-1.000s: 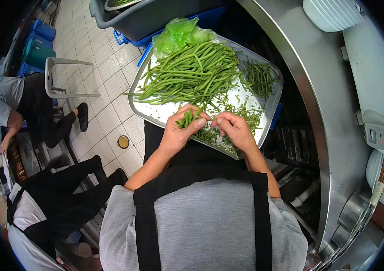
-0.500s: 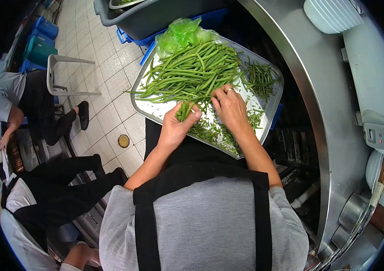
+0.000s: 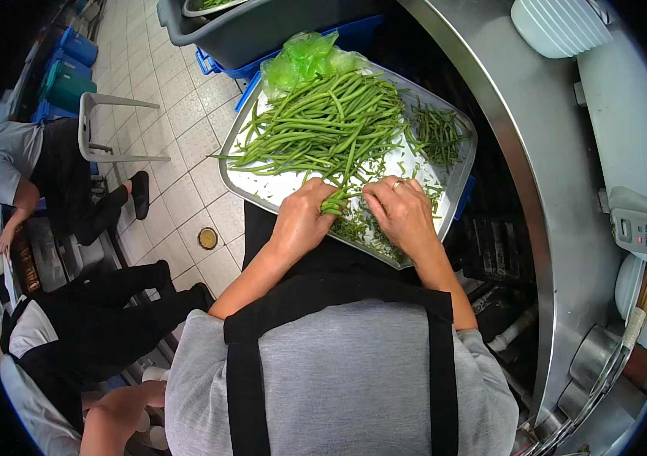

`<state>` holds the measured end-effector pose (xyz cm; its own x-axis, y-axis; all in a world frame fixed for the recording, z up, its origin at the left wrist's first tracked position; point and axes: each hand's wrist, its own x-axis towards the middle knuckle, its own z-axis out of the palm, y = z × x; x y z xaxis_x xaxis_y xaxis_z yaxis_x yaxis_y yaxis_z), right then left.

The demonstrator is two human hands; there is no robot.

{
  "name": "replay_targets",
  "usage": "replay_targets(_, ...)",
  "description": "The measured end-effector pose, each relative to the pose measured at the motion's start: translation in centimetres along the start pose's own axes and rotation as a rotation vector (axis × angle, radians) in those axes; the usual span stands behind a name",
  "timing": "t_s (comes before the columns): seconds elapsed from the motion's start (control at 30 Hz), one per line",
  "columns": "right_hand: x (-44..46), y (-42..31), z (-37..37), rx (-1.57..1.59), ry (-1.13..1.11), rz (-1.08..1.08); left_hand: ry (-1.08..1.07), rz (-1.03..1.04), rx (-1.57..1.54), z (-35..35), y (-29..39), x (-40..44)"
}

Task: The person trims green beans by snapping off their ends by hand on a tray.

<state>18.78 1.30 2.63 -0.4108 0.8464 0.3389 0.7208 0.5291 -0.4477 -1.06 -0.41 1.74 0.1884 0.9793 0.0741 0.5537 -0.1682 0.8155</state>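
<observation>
A metal tray holds a large heap of long green beans. My left hand, over the tray's near edge, is closed around a small bunch of green beans. Just right of it, my right hand pinches the end of a bean between thumb and fingers; a ring shows on it. Short trimmed bits lie beneath and between the hands. Darker, thinner beans form a small pile at the tray's right. A green plastic bag rests at the back left corner.
A grey tub stands behind the tray. On the right runs a steel counter with stacked white bowls. Two other people are at the left, near a white chair. A drain is in the tiled floor.
My right hand has come back from the heap toward my left hand and now pinches a bean. My left hand has turned, still around its bunch. The lower-left person's arm has moved further into view.
</observation>
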Motion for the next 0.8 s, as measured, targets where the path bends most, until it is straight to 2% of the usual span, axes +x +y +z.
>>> replay_targets(0.2, 0.3, -0.8, 0.3, -0.018, 0.009, -0.010, -0.028, 0.008, -0.027, 0.5, 0.2, -0.2)
replay_targets(0.3, 0.2, -1.2, 0.1, 0.147, 0.023, 0.064, -0.054, -0.030, -0.146, 0.8, 0.4, -0.1)
replay_targets(0.4, 0.3, -0.5, 0.2, 0.542, 0.165, 0.362, -0.070, -0.132, -0.320, 0.8, 0.4, 0.1)
replay_targets(0.5, 0.2, 0.3, 0.2, 0.626, 0.089, 0.502, -0.095, -0.294, -0.565, 0.5, 0.5, 0.3)
replay_targets(0.57, -0.1, -0.3, -0.2, 0.608, -0.004, 0.407, -0.082, -0.429, -0.784, 0.1, 0.3, 0.3)
replay_targets(0.63, -0.5, -0.4, 0.0, 0.544, -0.097, 0.252, -0.055, -0.407, -0.804, -0.1, 0.3, 0.3)
replay_targets(0.77, -0.8, -0.9, 0.0, 0.503, -0.253, 0.260, -0.027, -0.386, -0.815, -0.4, 0.0, 0.3)
replay_targets(0.8, -0.8, -1.0, 0.0, 0.507, -0.214, 0.255, -0.022, -0.381, -0.815, -0.4, 0.2, 0.4)
